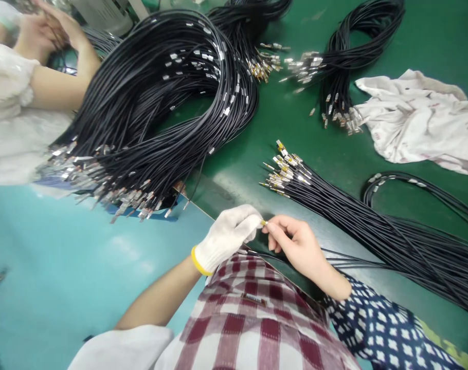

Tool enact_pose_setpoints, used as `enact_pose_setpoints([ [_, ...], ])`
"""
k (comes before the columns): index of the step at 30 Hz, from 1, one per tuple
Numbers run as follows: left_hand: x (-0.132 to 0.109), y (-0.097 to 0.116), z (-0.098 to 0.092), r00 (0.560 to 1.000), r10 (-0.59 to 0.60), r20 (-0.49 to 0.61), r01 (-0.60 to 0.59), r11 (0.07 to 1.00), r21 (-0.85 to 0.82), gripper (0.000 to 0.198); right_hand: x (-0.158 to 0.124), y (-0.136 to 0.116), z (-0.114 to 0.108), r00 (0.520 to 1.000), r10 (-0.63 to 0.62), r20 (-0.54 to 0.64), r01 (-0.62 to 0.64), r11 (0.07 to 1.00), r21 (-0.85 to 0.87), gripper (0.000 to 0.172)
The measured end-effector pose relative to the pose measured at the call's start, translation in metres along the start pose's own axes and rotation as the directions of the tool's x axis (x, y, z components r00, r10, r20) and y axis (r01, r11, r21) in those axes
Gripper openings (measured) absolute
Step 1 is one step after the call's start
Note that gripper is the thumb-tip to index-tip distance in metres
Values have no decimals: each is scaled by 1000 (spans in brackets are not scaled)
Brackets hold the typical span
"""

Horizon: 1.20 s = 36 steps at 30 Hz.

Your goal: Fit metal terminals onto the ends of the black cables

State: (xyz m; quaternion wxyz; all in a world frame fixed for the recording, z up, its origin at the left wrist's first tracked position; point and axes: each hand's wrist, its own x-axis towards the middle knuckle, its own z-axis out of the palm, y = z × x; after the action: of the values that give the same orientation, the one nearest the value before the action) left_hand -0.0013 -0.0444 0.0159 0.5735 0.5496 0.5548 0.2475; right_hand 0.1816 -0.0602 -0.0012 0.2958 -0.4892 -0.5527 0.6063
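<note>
My left hand, in a white knit glove with a yellow cuff, is closed in a pinch at the table's near edge. My right hand is bare, its thumb and index finger pinched from the other side. Between the two sets of fingertips shows a small yellowish cable connector, mostly covered by the fingers. A few black cables run rightward from below my right hand. Just beyond it lies a bundle of black cables with metal and yellow connector ends pointing left.
A large looped heap of black cables overhangs the table edge at left. More cable coils and a crumpled white cloth lie on the green table. A co-worker's arm reaches in at upper left, hands among cables.
</note>
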Motion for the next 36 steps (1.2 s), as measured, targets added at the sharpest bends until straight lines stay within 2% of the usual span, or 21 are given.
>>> enact_pose_setpoints([
  [2, 0, 0, 0, 1000, -12, -1, 12, 1000, -6, 24, 2, 1, 2, 998, 48, 35, -51, 994, 94, 31],
  [3, 0, 0, 0, 1000, -13, -2, 13, 1000, -8, 25, 2, 1, 3, 999, 34, 19, -35, 998, 57, 31],
  [5, 1, 0, 0, 1000, -3, -9, 3, 1000, -6, 27, 1, 0, 5, 994, -81, -73, 67, 983, -168, 29],
  [6, 1, 1, 0, 1000, 4, -12, -4, 1000, -3, 27, 1, -1, 5, 981, -158, -116, 117, 947, -300, 27],
  [8, 2, 1, 0, 1000, 11, -21, -11, 1000, 3, 28, 1, -3, 5, 966, -219, -140, 144, 900, -412, 26],
  [9, 2, 1, 1, 1000, 9, -27, -9, 1000, 4, 28, 2, -4, 4, 976, -177, -126, 123, 928, -352, 27],
  [11, 2, 1, 2, 999, -3, -36, 3, 1000, 3, 27, 5, -5, 1, 1000, -2, -25, 0, 998, -69, 29],
  [13, 2, 0, 3, 999, -19, -38, 19, 1000, -5, 26, 8, -4, -2, 987, 120, 109, -139, 972, 191, 31],
  [15, 2, 1, 4, 999, -32, -39, 31, 999, -13, 25, 8, -4, -3, 978, 144, 149, -181, 945, 272, 33],
  [17, 2, 2, 4, 999, -31, -41, 31, 999, -11, 25, 6, -3, 0, 993, 96, 66, -106, 979, 171, 33],
  [19, 2, 4, 4, 999, -22, -43, 21, 1000, -6, 26, 2, -3, 4, 997, -41, -68, 34, 993, -110, 31],
  [21, 2, 5, 4, 999, -13, -45, 13, 1000, -1, 26, 0, -3, 7, 967, -214, -138, 141, 901, -409, 29],
  [22, 2, 5, 4, 999, -11, -48, 11, 1000, 1, 26, -1, -3, 7, 957, -254, -140, 158, 861, -484, 28],
  [24, 2, 4, 3, 999, -13, -48, 13, 1000, 6, 26, 0, -2, 7, 973, -201, -112, 138, 900, -414, 28],
  [26, 3, 4, 3, 999, -25, -43, 25, 1000, 6, 26, 3, -2, 5, 999, -49, -21, 45, 986, -162, 30],
  [28, 3, 3, 2, 999, -44, -26, 44, 999, -1, 25, 4, -3, 5, 998, 20, 59, -20, 1000, 1, 33],
  [29, 4, 4, 2, 999, -49, -17, 49, 999, -1, 25, 4, -3, 5, 999, 5, 45, -3, 1000, -27, 33],
  [31, 4, 5, 1, 999, -41, -5, 41, 999, 2, 24, 2, -4, 7, 991, -121, -51, 103, 959, -265, 31],
  [33, 3, 5, 2, 1000, -21, -11, 21, 1000, 10, 24, 0, -4, 9, 952, -279, -122, 178, 835, -521, 28],
  [34, 3, 5, 2, 1000, -15, -19, 15, 1000, 12, 25, 0, -3, 9, 944, -303, -126, 183, 804, -565, 28],
  [36, 2, 5, 4, 999, -16, -38, 17, 1000, 13, 26, 1, -2, 8, 971, -219, -92, 157, 884, -441, 31],
])
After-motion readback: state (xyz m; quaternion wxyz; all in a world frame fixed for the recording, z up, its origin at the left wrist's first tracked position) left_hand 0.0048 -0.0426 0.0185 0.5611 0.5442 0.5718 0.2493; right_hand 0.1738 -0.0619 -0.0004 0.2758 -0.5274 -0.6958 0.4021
